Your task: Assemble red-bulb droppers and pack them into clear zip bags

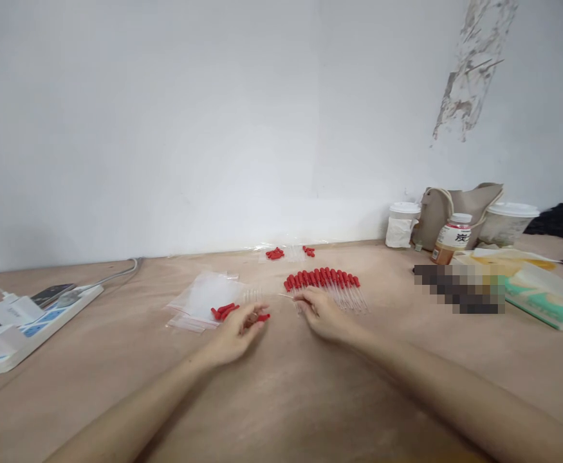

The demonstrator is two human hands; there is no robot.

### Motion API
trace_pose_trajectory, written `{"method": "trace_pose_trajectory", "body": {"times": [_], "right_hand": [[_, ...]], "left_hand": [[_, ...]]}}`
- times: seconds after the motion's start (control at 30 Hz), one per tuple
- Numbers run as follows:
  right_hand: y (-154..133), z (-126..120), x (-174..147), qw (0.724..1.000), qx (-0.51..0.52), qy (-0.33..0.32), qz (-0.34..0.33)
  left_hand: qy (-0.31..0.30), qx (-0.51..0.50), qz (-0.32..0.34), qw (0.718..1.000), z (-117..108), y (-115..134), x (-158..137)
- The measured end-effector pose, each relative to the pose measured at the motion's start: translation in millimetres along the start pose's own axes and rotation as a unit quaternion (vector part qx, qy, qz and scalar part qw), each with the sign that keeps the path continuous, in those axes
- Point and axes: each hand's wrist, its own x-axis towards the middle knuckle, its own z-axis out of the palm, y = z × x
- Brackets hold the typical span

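Note:
My left hand (237, 333) is closed, with a red rubber dropper bulb (264, 317) sticking out at its fingertips. Pinched in my right hand (323, 314) is a thin clear glass tube (286, 296), its end pointing left toward the other hand. Loose red bulbs (223, 312) lie beside my left fingers, partly hidden by them. Several bare glass tubes (252, 294) rest just beyond that hand. Past my right hand, assembled droppers (343, 283) lie in a fanned row, red bulbs away from me and tubes toward me; the hand covers some tubes.
Clear plastic bags (206, 296) lie left of centre. More red bulbs (275, 254) in clear packaging sit by the wall. A white power strip (64, 315) is at the left. Lidded cups, a bottle (453, 239), a beige bag (469, 202) and a green-and-white packet (546, 299) stand right.

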Motion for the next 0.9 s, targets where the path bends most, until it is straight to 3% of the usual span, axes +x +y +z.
{"method": "trace_pose_trajectory", "body": {"times": [0.1,0.2,0.37,0.9], "right_hand": [[-1,-2,-20,1.000,0.000,0.009,-0.014],[-2,3,-29,1.000,0.007,0.012,-0.021],[-3,7,-35,0.999,0.010,0.010,-0.032],[3,11,-39,0.998,-0.014,-0.029,-0.060]], "left_hand": [[0.004,-0.013,-0.010,1.000,22,6,-3],[0.009,-0.033,-0.042,0.999,31,7,1],[0.045,-0.011,-0.041,0.998,36,8,-2],[0.025,-0.003,-0.004,1.000,37,10,-6]]}}
